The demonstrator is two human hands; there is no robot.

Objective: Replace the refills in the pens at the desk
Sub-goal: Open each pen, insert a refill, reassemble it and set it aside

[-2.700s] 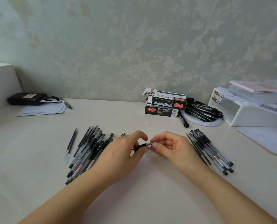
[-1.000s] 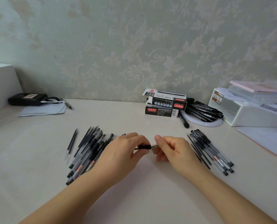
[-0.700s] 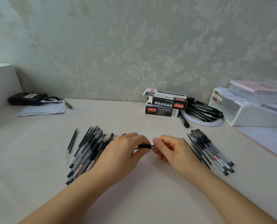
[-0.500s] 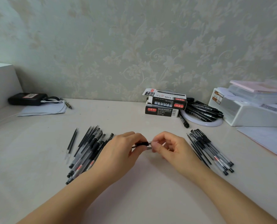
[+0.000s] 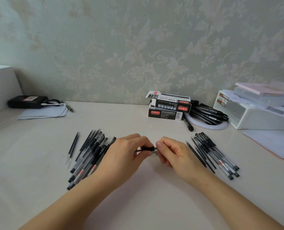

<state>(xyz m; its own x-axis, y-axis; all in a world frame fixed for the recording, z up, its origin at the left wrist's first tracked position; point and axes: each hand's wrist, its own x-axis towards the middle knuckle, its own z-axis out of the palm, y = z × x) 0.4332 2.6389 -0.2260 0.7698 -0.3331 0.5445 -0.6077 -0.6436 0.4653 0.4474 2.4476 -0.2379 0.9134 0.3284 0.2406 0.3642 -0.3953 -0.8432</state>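
Both hands have barely shifted over the last few seconds: the right hand (image 5: 174,151) has closed back in on the pen's metal tip after easing off a little a second ago, and the piles around them lie as before. At the middle of the desk (image 5: 38,188), the left hand (image 5: 126,155) grips the pen (image 5: 148,148) by its black grip section, fingers curled round it, while the right hand pinches the tip end, so the step in hand looks like screwing the tip on or off; which way, I cannot tell. To the left lies a pile of pens (image 5: 91,155) with a few loose refills (image 5: 73,146) at its far left edge; to the right lies a smaller row of pens (image 5: 214,155). Which pile is finished is not clear, so much of the task may remain. Far off stand two refill boxes (image 5: 167,106).
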